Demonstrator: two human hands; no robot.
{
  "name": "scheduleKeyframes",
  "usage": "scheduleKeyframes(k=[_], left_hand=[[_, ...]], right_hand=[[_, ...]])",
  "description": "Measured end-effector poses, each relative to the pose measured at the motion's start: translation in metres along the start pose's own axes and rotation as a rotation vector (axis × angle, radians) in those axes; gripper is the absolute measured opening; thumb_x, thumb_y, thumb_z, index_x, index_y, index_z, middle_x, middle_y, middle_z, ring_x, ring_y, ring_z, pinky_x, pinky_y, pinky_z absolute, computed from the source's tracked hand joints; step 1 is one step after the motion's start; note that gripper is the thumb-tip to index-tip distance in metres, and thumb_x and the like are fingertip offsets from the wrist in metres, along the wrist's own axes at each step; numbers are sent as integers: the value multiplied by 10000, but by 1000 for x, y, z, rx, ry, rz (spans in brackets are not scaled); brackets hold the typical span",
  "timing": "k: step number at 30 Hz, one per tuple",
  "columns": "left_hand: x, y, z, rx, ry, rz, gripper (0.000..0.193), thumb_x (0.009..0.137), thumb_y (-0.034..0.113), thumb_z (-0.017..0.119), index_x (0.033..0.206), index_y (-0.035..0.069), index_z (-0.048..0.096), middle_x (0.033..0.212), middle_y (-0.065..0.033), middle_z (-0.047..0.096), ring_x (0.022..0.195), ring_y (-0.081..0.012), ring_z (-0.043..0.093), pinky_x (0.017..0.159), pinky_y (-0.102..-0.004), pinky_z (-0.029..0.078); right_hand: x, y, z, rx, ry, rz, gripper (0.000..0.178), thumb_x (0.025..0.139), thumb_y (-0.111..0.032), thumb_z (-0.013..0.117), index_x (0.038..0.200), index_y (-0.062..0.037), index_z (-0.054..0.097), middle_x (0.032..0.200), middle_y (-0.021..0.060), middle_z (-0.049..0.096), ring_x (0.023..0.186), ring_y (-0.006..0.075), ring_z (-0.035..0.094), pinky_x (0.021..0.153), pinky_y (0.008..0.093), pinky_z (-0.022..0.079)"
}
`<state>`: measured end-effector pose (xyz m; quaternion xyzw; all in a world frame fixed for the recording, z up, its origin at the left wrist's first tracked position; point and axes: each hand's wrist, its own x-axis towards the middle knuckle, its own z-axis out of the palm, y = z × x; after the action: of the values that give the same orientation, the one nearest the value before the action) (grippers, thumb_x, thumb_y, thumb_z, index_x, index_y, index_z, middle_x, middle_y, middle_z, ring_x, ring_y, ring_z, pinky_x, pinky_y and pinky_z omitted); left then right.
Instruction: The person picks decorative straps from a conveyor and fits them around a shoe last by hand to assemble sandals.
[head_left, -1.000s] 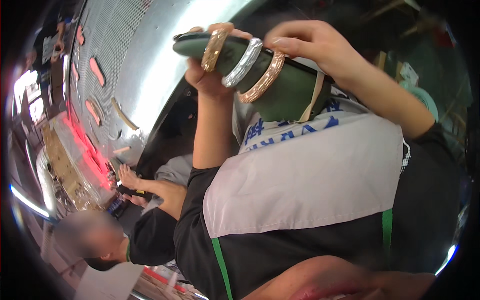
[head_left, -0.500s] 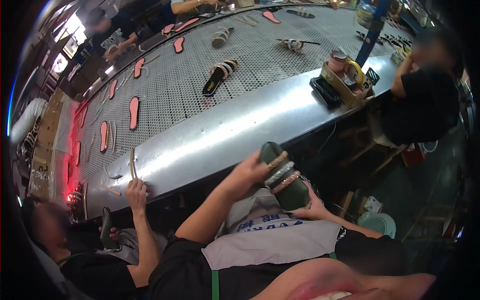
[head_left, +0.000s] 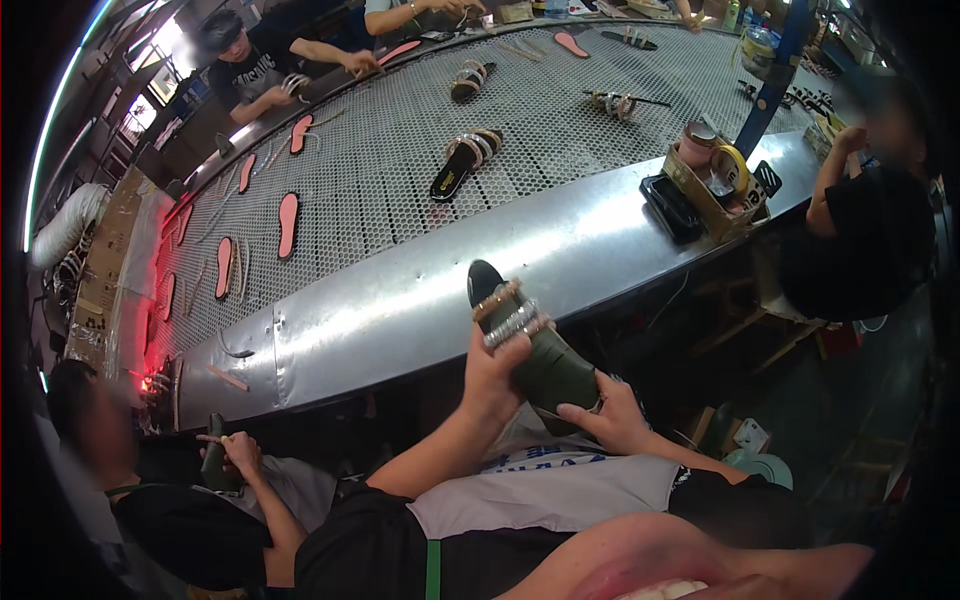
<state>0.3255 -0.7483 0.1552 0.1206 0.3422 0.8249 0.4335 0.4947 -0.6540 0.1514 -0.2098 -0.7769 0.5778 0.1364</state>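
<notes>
In front of my body a dark green shoe last [head_left: 556, 372] is tilted, its black toe end [head_left: 485, 280] pointing away from me over the metal ledge. Gold, silver and rose glittery straps [head_left: 515, 325] cross its front part. My left hand [head_left: 490, 378] is closed round the strapped part, thumb on top beside the straps. Around the heel end of the same last my right hand [head_left: 617, 415] is closed, thumb on its upper side. My palms and the last's underside are hidden.
A mesh conveyor [head_left: 370, 160] carries pink insoles [head_left: 288, 225] and strapped sandals [head_left: 467, 162]. Along its near side runs a shiny metal ledge [head_left: 400, 310]. A carton of tapes and jars [head_left: 725, 205] stands on the right. Co-workers sit left, right and across; the left one holds a green last [head_left: 213, 455].
The last has moved left and its toe end farther from me. My left hand has shifted from beside the toe to the straps. The left co-worker's hand has left the ledge with a strip.
</notes>
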Motion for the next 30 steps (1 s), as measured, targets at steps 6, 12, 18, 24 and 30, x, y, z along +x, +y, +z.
scheduleKeyframes(k=[6, 12, 18, 24, 30], left_hand=[[77, 56, -33, 100, 202, 390, 448, 904, 241, 628, 1288, 66, 477, 1222, -109, 594, 1162, -295, 556, 895, -406, 480], [181, 76, -18, 232, -57, 221, 367, 865, 104, 624, 1219, 62, 535, 1060, -86, 620, 963, -240, 625, 841, -389, 530], [316, 70, 3, 664, 234, 219, 509, 821, 262, 715, 1214, 0, 525, 1044, -115, 626, 857, -176, 617, 781, -307, 484], [213, 42, -51, 880, 1, 444, 336, 804, 90, 686, 1111, -14, 598, 853, -41, 646, 781, -104, 611, 738, -262, 499], [166, 100, -125, 825, 214, 439, 321, 827, 66, 635, 1142, 28, 590, 791, -15, 612, 672, -80, 581, 592, -239, 499]], right_hand=[[-7, 10, -27, 171, -57, 61, 475, 767, -223, 758, 1099, 74, 591, 898, 145, 683, 809, 145, 654, 729, 297, 518], [-21, 36, -38, 308, -87, 160, 467, 760, -163, 751, 1132, 69, 588, 954, 112, 675, 855, 145, 639, 795, 275, 513], [-14, 35, -29, 480, -86, 153, 485, 771, -158, 748, 1163, 64, 569, 1033, 90, 650, 892, 134, 610, 822, 268, 488], [-12, 33, -43, 437, 172, 107, 492, 742, -96, 728, 1180, 59, 564, 1026, 74, 648, 915, 129, 600, 830, 272, 476], [64, 8, -57, 19, 456, -132, 433, 795, -21, 690, 1194, 79, 552, 1008, 110, 653, 910, 138, 603, 826, 276, 486]])
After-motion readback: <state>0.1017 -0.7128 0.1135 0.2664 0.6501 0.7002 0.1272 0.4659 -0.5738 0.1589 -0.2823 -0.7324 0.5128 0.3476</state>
